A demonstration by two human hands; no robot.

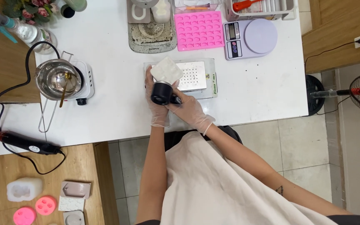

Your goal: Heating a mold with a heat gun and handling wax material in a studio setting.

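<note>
View: head camera, looking straight down on a white table [117, 108].
Left hand [157, 102]: gloved; grip closed round a black cylindrical container [161, 92], seen end-on, dark inside.
Right hand [190, 110]: gloved; fingers close against the container's right side and curled on something small and dark. Cannot tell whether the grip is clamped or only resting.
White block [166, 70]: square, textured, tilted; sits just above the left grip, touching the container's far rim and overlapping the plate behind.
Metal plate unit [196, 77]: perforated silver top, directly beyond both grips.
Further beyond the grips: pink silicone mould [199, 30], lilac kitchen scale [251, 38].
Well left of the grips: steel melting pot [58, 79] on a small white hot plate [86, 81]; black heat gun [26, 143] at the table edge.
Risk: the block looks only propped; judged likely to slide off if the container tips or the left grip shifts. The plate may be hot, a hazard to thin gloves.
Hidden: the container's contents; the object under the right fingers; how the block is supported; the trays at the top edge, cut off.
</note>
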